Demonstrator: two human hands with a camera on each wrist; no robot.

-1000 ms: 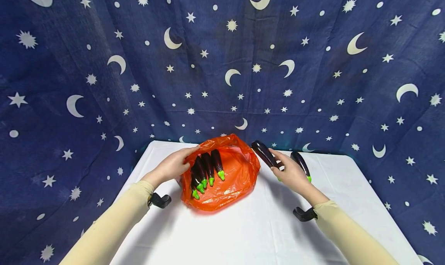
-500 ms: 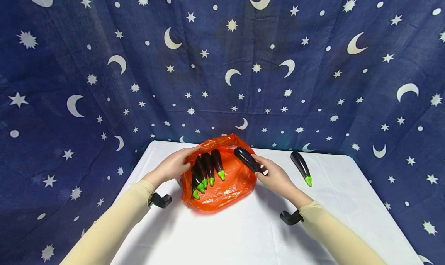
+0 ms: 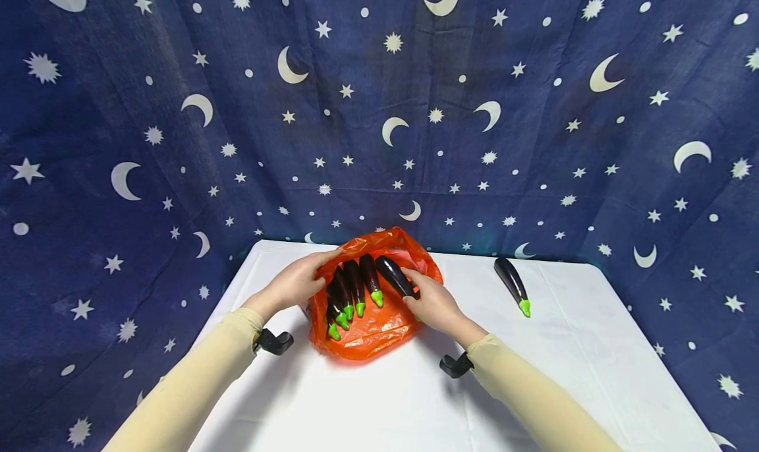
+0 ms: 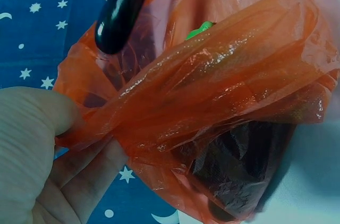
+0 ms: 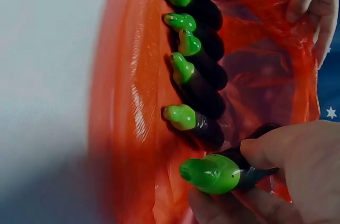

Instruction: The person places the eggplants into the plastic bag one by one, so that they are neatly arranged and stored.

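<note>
An orange plastic bag lies with its mouth spread toward me. My left hand pinches the bag's left rim between thumb and fingers, as the left wrist view also shows. Several dark purple eggplants with green stem ends lie side by side in the bag. My right hand holds another eggplant near its green end, over the bag's opening and to the right of the others. In the right wrist view the green cap of the held eggplant shows between thumb and fingers.
One more eggplant lies on the white-covered table, right of the bag. Behind the table hangs a dark blue cloth with moons and stars. Black wrist straps are on both wrists.
My right hand has carried the held eggplant leftward, from outside the bag's right rim to over its opening. My left hand keeps its hold on the rim.
</note>
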